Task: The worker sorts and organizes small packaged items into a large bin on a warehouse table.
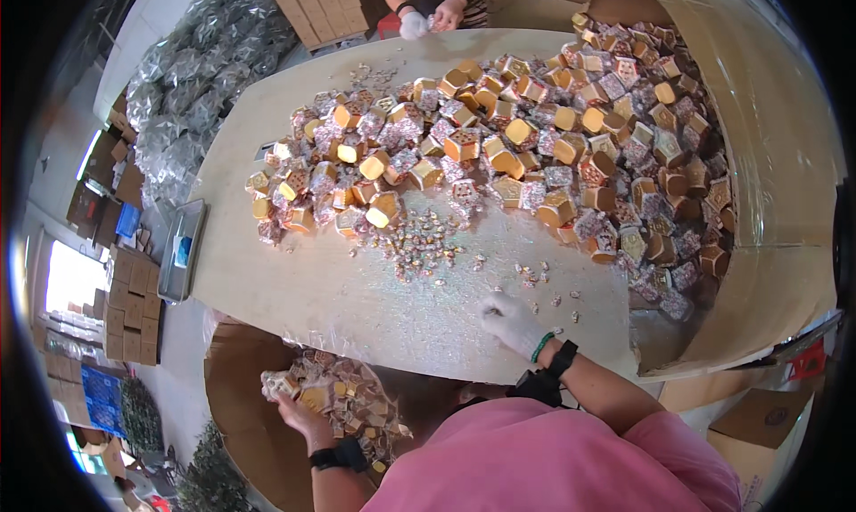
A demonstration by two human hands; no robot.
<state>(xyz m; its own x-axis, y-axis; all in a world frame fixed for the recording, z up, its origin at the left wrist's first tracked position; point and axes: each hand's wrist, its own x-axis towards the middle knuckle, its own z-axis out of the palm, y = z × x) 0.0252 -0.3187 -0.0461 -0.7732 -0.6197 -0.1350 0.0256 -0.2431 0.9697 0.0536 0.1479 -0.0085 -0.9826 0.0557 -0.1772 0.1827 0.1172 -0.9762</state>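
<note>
My left hand (304, 417) is closed around a small house-shaped ornament (280, 385), white and reddish-brown, above an open cardboard box (234, 403) at the lower left. Similar small pieces (346, 396) lie in clear plastic inside that box. On the tabletop (294, 285) rests my right hand (510, 322) in a white glove, its fingers curled in; what they hold, if anything, is hidden. Just beyond it are a few tiny shiny bits (532, 274). Farther off spreads a large heap of house-shaped ornaments (462, 144), some gold-brown, others glittery white and pink.
A big cardboard carton (771, 236) at the right opens onto the table. More tiny bits (419, 245) are scattered mid-table. Across the table another person's hands (430, 22) work. A metal tray (181, 249) sits by the left edge, with bagged clear plastic (201, 89) behind.
</note>
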